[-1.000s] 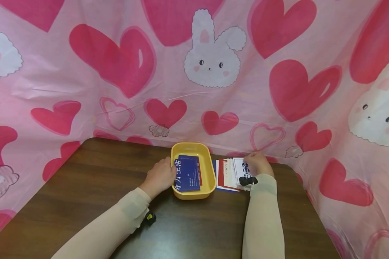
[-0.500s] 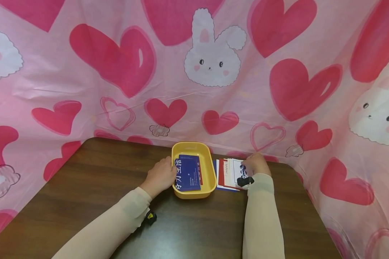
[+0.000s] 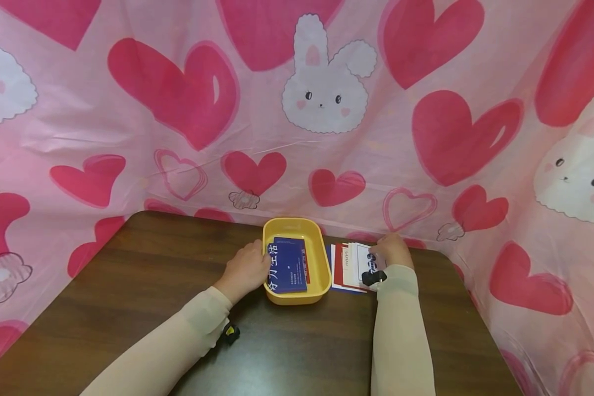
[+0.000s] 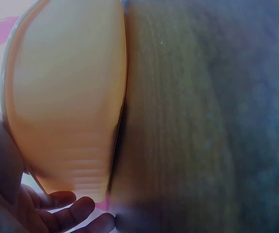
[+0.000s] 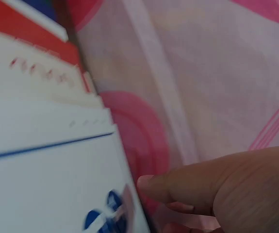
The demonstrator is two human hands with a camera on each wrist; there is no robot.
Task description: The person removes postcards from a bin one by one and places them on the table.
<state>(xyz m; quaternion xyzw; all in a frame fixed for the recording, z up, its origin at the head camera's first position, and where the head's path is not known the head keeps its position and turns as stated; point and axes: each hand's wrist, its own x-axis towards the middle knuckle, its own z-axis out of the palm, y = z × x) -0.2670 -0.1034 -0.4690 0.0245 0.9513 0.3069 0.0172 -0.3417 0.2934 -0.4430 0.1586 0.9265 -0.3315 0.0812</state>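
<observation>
A yellow plastic basin [image 3: 320,275] stands on the table, with several cards inside. On top lies a dark blue card with white writing [image 3: 289,264]; a strip of red shows beside it. My left hand [image 3: 245,269] grips the basin's left rim, its fingers curled against the outer wall in the left wrist view. Right of the basin lies a fanned stack of white, cream, red and blue cards [image 3: 353,267]. My right hand [image 3: 395,252] is at the stack's right side. In the right wrist view, its index fingertip [image 5: 146,182] is at the edge of the top white card [image 5: 47,179].
The dark wooden table [image 3: 297,346] ends at the back against a pink cloth [image 3: 257,132] printed with hearts and rabbits, which also hangs at both sides. The basin and the stack are near this back edge. Each wrist wears a small black camera.
My right hand has shifted slightly left at the stack, mostly in the first half second. My left hand and the basin have stayed in place.
</observation>
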